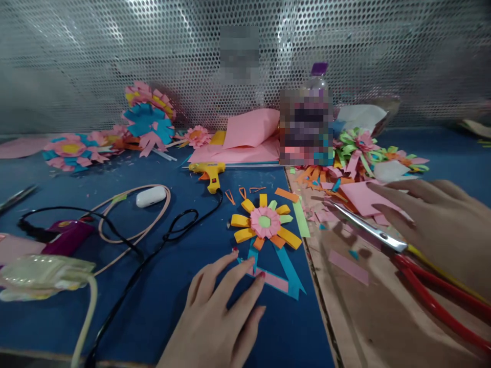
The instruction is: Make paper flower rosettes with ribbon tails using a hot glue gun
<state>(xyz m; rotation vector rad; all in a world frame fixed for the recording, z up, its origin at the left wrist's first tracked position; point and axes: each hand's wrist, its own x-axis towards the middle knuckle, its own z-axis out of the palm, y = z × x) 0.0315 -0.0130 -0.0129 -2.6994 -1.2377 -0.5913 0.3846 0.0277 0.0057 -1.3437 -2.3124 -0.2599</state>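
Touching pink strip (275, 281) with spread left hand (222, 299), seemingly to steady it; cannot tell grip of right hand (441, 225) beside scissors (398, 245).

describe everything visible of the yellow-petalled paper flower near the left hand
The yellow-petalled paper flower lies face up on the blue tabletop. A pale green disc sits in a pink notched ring, with looped yellow petals around it, darker orange pieces below and light green ones right. Blue tails show below; attachment is unclear. The left hand lies nearby, not touching the petals.
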